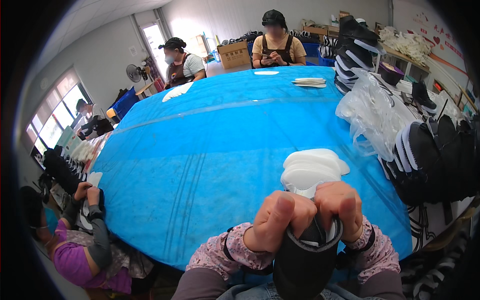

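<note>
A black shoe (304, 270) with a grey-lined opening rests against my lap, its opening facing up. My left hand (272, 220) is closed at the left side of that opening, fingers curled in and thumb on top. On the opposite side my right hand (342, 210) grips the shoe in the same way, knuckles close to the left hand's. Just beyond my hands, a loose pile of white insoles (312, 167) lies on the blue-covered table (200, 165). Whatever my fingertips pinch inside the shoe is hidden.
Clear plastic bags (367, 112) and black shoes (432, 157) crowd the right edge, with a shoe stack (352, 52) behind. A pile of flat white pieces (309, 82) lies at the far side. Two people sit across; another person (82, 250) works at the left edge.
</note>
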`<state>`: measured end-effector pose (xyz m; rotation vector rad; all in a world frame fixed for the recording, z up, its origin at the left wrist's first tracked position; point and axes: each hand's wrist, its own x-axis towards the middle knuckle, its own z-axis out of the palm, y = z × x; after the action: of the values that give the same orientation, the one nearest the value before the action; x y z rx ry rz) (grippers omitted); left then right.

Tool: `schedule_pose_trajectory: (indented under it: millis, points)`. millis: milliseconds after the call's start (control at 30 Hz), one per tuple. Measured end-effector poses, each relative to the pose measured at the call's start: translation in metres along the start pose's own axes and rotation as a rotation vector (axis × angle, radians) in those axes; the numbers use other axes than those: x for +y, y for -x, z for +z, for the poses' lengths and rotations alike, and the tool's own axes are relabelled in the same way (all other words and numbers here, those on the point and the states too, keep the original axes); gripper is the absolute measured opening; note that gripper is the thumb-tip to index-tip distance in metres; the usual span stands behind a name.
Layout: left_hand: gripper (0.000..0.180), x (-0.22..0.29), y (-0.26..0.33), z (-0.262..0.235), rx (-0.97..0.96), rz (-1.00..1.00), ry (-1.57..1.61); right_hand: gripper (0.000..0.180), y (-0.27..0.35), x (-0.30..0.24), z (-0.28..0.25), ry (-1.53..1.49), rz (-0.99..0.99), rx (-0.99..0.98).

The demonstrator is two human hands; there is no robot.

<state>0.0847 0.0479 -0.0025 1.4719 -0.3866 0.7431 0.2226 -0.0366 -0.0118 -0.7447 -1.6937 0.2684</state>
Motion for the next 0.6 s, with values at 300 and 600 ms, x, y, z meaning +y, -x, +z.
schedule_pose_trajectory:
  millis: [300,600]
  points:
    - [0.076,0.016,-0.009,-0.02,0.109,-0.011,-0.448,0.042,-0.006,-0.03,-0.014,0.397,-0.059,0.161]
    - [0.076,-0.003,0.001,-0.013,-0.058,0.016,0.182,0.04,0.0,0.002,-0.004,0.079,0.09,0.033]
